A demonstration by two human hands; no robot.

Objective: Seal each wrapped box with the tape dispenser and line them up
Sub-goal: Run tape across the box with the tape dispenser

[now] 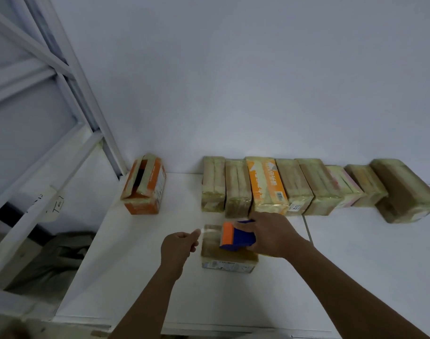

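A small tape-wrapped box (227, 261) lies on the white table (135, 265) in front of me. My right hand (272, 237) grips the blue and orange tape dispenser (236, 237) and holds it on the box's top. My left hand (180, 243) is at the box's left edge, its curled fingers pinching what looks like the clear tape end. Against the wall stands a row of several wrapped boxes (292, 187), side by side.
An orange box (145, 187) with a torn, open top stands apart at the back left. A white metal rack (62, 133) rises left of the table. Grey cloth (52, 260) lies on the floor below it.
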